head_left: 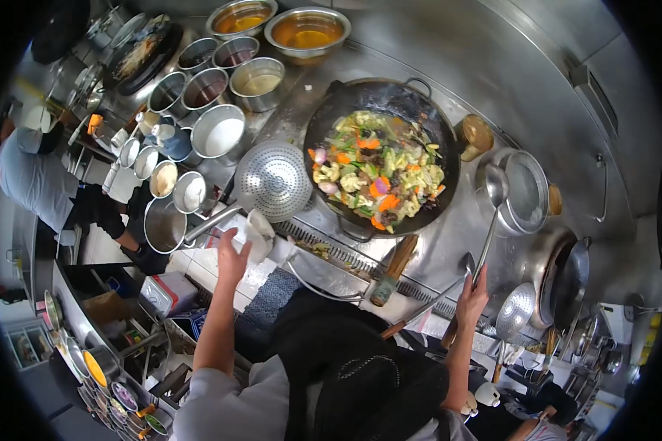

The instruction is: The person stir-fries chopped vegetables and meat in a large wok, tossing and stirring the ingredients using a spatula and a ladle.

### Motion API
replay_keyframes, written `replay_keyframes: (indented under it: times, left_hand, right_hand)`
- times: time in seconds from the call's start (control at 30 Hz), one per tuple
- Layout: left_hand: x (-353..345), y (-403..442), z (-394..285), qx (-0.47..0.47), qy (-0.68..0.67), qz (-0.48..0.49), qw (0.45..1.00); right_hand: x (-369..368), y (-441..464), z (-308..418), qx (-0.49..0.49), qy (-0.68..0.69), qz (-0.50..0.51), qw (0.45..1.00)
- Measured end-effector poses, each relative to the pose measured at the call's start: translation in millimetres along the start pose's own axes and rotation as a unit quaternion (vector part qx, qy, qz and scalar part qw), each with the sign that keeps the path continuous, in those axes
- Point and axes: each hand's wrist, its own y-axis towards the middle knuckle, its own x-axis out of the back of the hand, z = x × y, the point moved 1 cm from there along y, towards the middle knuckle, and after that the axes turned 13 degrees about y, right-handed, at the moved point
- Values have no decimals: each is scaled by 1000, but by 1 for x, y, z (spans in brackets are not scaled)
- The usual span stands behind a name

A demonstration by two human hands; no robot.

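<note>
A black wok (449, 140) holds mixed vegetables (375, 173), with cauliflower and orange and purple pieces. My right hand (472, 298) is closed around the long handle of a metal ladle (496, 184), whose bowl is raised right of the wok. Left of the wok, my left hand (232, 259) has its fingers apart beside a crumpled white cloth-like item (256, 239); whether they touch is unclear. Just above that hand, a round perforated strainer (273, 180) rests with its handle over a metal pot (165, 224).
Metal containers of sauces and powders (219, 132) stand at the upper left, below two bowls of orange liquid (307, 33). A bamboo brush (396, 272) lies at the wok's near side. Right are a strainer pot (524, 192) and stacked woks (566, 279). Another person (40, 176) bends at far left.
</note>
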Motion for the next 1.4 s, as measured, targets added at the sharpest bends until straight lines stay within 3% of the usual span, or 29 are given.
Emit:
replay_keyframes:
  times: [0.03, 0.13, 0.23, 0.33, 0.5, 0.53, 0.57, 0.63, 0.67, 0.73, 0.8, 0.87, 0.9, 1.1, 1.27, 1.4]
  left_hand:
    - [4, 8, -5, -53, 53, -11, 997]
    - [9, 23, -16, -79, -4, -31, 996]
    - [12, 29, -16, -37, 9, 42, 998]
    - [27, 26, -33, -31, -42, -10, 999]
    - [54, 41, -48, -37, 14, 49, 998]
    - [55, 55, -43, -89, 31, 12, 995]
    - [64, 73, -47, -152, 38, -44, 987]
    - [86, 116, -59, -130, 9, -54, 990]
    - [86, 146, -48, -139, 95, -67, 984]
    - [87, 203, -33, -153, 104, -110, 977]
    - [65, 266, 0, -121, 138, -81, 980]
    - [39, 311, 27, -143, 169, -41, 974]
    - [22, 331, 34, -82, 196, 15, 977]
    - [-35, 374, 54, -96, 314, 179, 928]
    - [-62, 385, 69, -119, 347, 173, 914]
    - [-70, 385, 73, -110, 313, 124, 935]
  right_hand:
    - [-10, -5, -6, 60, 11, -35, 998]
    - [-16, -16, 0, 54, 38, -50, 997]
    - [-15, -18, 19, 55, 40, -53, 996]
    - [-14, -10, 16, 77, 51, -65, 994]
    - [-14, -10, -6, 115, 30, -106, 987]
    - [-15, -10, -9, 142, 36, -110, 983]
    - [-10, -13, 7, 50, 16, -80, 995]
    - [-10, -8, 6, 55, 18, -84, 995]
    - [-15, -8, 8, 61, 23, -84, 994]
    - [-23, -13, 16, 35, 37, -83, 995]
    - [-34, -15, 23, 111, 76, -123, 983]
    - [-44, -21, 54, -14, 236, -68, 969]
    - [-51, -26, 83, -55, 342, -40, 937]
    - [-100, -36, 216, -91, 417, 38, 904]
    - [-140, -34, 276, -118, 460, 126, 871]
    - [-170, -34, 302, -179, 485, 229, 825]
